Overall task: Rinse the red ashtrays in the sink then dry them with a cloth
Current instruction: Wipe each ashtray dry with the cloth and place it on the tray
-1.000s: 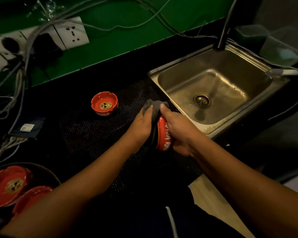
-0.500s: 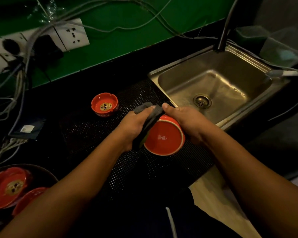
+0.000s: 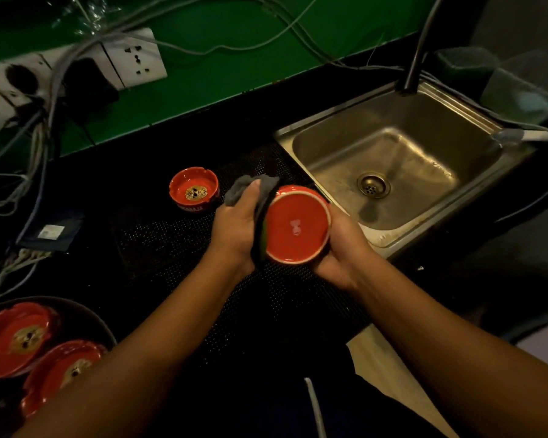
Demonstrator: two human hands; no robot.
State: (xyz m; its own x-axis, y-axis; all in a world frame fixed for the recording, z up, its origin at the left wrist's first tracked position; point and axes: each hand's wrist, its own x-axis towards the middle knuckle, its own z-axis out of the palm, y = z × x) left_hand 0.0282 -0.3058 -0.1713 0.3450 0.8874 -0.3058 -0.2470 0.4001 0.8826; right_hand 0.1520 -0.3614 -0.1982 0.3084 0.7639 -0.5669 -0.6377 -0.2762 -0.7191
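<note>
I hold a red ashtray [image 3: 298, 227] upside down over the black dotted mat [image 3: 159, 245], its flat base with a small white mark facing me. My right hand [image 3: 340, 251] cups it from the right and below. My left hand [image 3: 236, 227] grips a grey cloth [image 3: 246, 188] and presses it against the ashtray's left side. A second red ashtray [image 3: 193, 188] sits upright on the mat just left of the cloth. Two more red ashtrays [image 3: 16, 339] [image 3: 62, 371] lie in a dark bowl at the lower left. The steel sink [image 3: 389, 175] is right of my hands, with no water running.
A dark tap [image 3: 416, 58] rises at the sink's back edge. White wall sockets [image 3: 136, 60] and a tangle of cables [image 3: 19, 172] crowd the green wall at the left. A white-handled brush [image 3: 525, 135] lies across the sink's right rim. A dark wallet-like item [image 3: 49, 233] sits by the cables.
The ashtray has turned from its edge to base-up and shifted slightly right. The cloth has moved from covering the top to the left side.
</note>
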